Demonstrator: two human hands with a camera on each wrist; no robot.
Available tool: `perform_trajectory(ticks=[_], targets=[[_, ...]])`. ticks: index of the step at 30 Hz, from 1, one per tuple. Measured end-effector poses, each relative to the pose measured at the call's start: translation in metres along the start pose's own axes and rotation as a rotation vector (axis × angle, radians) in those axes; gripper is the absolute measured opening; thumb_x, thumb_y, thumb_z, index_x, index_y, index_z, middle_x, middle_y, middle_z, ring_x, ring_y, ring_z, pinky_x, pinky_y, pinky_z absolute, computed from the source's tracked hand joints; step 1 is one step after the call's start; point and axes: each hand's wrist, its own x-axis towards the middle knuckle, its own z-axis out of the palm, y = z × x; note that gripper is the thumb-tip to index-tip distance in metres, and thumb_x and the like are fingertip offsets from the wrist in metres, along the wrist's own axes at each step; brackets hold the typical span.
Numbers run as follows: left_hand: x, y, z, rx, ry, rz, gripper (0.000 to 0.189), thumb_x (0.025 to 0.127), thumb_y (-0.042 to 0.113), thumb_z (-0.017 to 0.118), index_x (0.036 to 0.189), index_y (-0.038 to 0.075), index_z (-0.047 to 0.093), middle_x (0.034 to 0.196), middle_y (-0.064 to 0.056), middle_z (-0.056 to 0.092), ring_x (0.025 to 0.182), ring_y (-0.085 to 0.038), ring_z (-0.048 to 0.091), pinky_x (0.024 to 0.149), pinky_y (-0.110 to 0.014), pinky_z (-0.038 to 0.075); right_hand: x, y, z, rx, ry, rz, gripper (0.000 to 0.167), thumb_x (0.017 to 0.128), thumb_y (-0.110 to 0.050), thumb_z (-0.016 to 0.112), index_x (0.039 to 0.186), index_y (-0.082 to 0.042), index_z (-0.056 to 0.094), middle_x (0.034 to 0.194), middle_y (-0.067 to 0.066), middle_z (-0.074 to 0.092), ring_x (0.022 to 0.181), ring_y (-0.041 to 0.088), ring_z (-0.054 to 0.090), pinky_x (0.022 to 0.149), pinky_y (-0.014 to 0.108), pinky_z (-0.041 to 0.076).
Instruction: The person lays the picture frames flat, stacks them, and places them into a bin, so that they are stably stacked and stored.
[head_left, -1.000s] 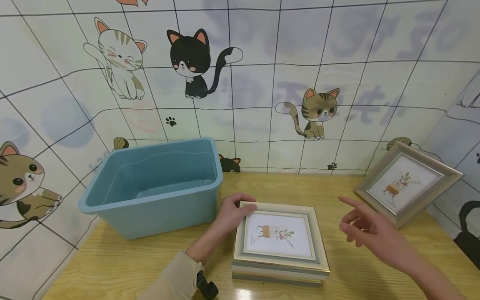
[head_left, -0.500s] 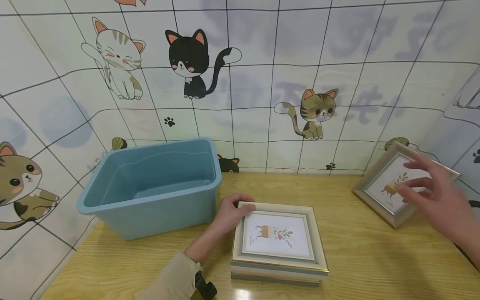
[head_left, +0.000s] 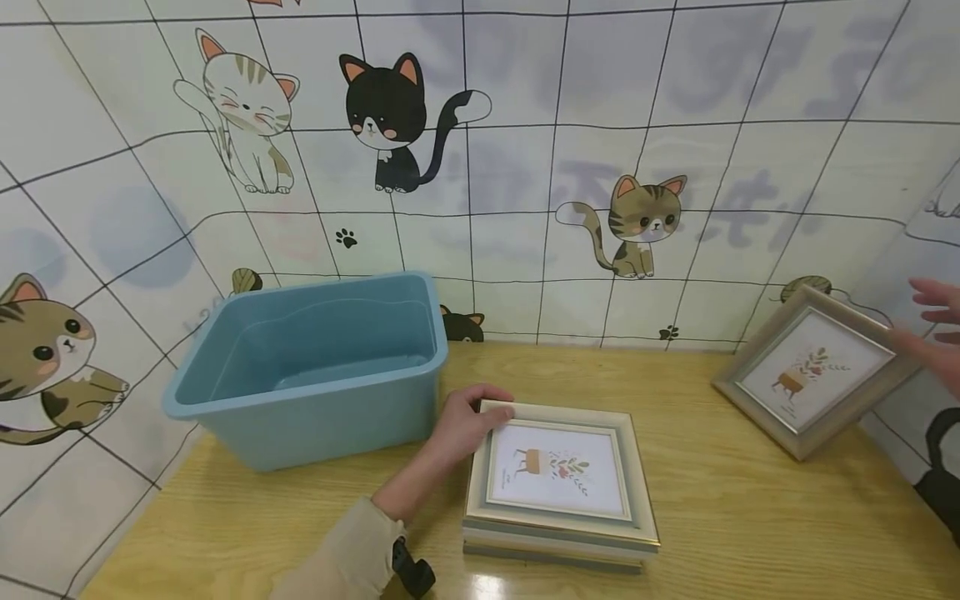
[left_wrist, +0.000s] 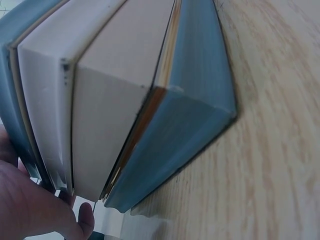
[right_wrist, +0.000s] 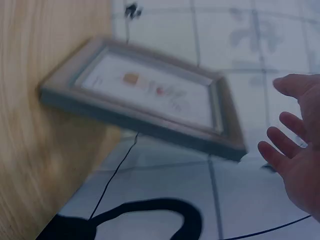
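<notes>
A stack of picture frames (head_left: 558, 475) lies on the table, the top one cream and grey-green with a floral print. My left hand (head_left: 461, 427) grips its back left corner, thumb on the top frame and fingers at the far edge. In the left wrist view the hand (left_wrist: 35, 205) is beside the layered blue and white frame edges (left_wrist: 115, 110). A single silvery-beige picture frame (head_left: 817, 367) sits askew at the back right. Just past its right corner, my right hand (head_left: 937, 333) is partly cut off; the right wrist view shows the hand (right_wrist: 305, 145) with fingers spread, holding nothing.
A blue plastic bin (head_left: 315, 425) stands at the back left of the wooden table (head_left: 720, 517). Behind is a wall covering (head_left: 510, 167) with printed cats. A black looped object (head_left: 941, 483) lies at the right edge.
My right hand has moved right, passing in front of the single frame to its right corner. The left hand stays on the stack.
</notes>
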Motion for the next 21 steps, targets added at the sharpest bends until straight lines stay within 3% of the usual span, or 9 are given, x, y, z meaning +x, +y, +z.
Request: perform_trajectory(ticks=[3, 13, 17, 21], targets=[[0.001, 0.000, 0.000, 0.003, 0.002, 0.002, 0.015, 0.089, 0.014, 0.078, 0.102, 0.009, 0.079, 0.107, -0.003, 0.071, 0.098, -0.017, 0.058, 0.083, -0.031, 0.048, 0.008, 0.017, 0.006, -0.043, -0.061, -0.022, 0.069, 0.104, -0.006, 0.055, 0.162, -0.002, 0.018, 0.159, 0.036, 0.021, 0.142, 0.059, 0.024, 0.113, 0.068, 0.024], [0.002, -0.002, -0.002, -0.008, 0.012, 0.008, 0.013, 0.088, 0.012, 0.079, 0.101, 0.008, 0.079, 0.104, -0.003, 0.071, 0.095, -0.016, 0.059, 0.079, -0.030, 0.049, 0.023, 0.020, 0.015, -0.092, -0.194, -0.090, 0.079, 0.096, 0.005, 0.062, 0.161, 0.002, 0.015, 0.159, 0.038, 0.016, 0.138, 0.065, 0.022, 0.103, 0.075, 0.026], [0.001, 0.000, -0.001, -0.004, 0.015, 0.001, 0.013, 0.088, 0.013, 0.078, 0.101, 0.009, 0.079, 0.104, -0.002, 0.071, 0.096, -0.016, 0.059, 0.079, -0.030, 0.049, 0.029, 0.025, 0.020, -0.132, -0.246, -0.072, 0.081, 0.098, 0.003, 0.061, 0.162, -0.002, 0.013, 0.160, 0.037, 0.015, 0.135, 0.066, 0.024, 0.096, 0.076, 0.031], [-0.001, 0.001, 0.000, 0.000, 0.009, 0.009, 0.014, 0.088, 0.012, 0.078, 0.102, 0.007, 0.079, 0.105, -0.003, 0.071, 0.096, -0.017, 0.059, 0.079, -0.031, 0.050, 0.033, 0.029, 0.026, -0.177, -0.268, -0.049, 0.078, 0.099, 0.002, 0.059, 0.162, -0.003, 0.013, 0.155, 0.040, 0.019, 0.134, 0.065, 0.026, 0.098, 0.075, 0.030]])
